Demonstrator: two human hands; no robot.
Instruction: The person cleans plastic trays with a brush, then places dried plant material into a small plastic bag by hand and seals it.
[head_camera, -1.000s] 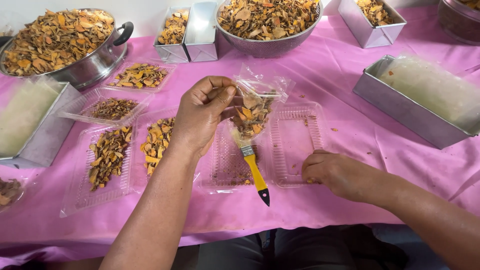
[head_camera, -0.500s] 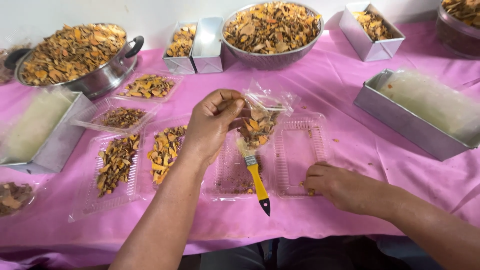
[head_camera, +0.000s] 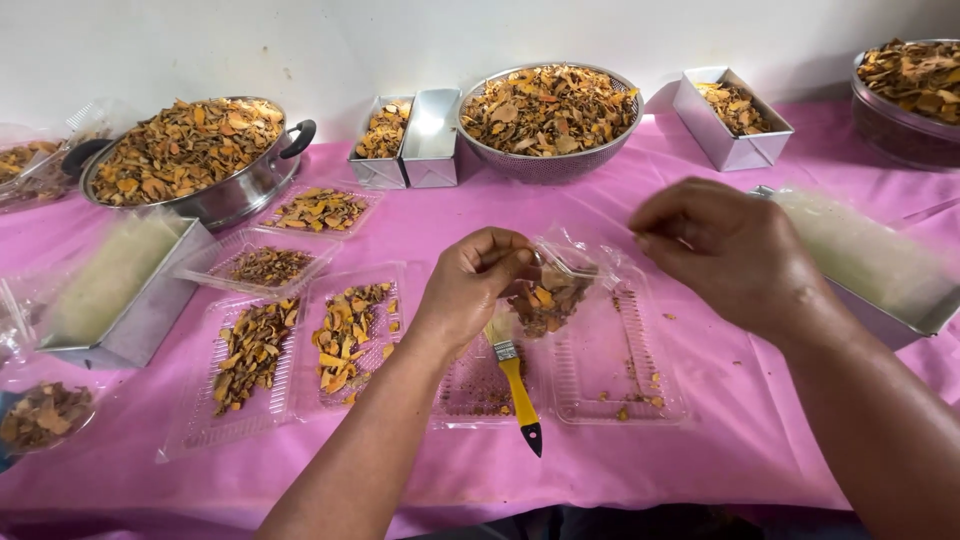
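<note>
My left hand pinches the mouth of a small clear plastic bag part-filled with dried orange-brown slices. The same hand also grips a yellow-handled brush that hangs down toward me. Both hang above an open clear clamshell tray with a few crumbs in it. My right hand is raised just right of the bag's mouth, fingers curled together, and I see nothing in them. It is not touching the bag.
Two clear trays of slices lie left of the clamshell on the pink cloth. Behind stand a metal pan, a mesh bowl and small tins of slices. Rectangular tins sit far left and right.
My right hand has lifted off the cloth near the tray's front corner and risen to the bag's mouth. The left hand keeps the bag and brush in about the same place.
</note>
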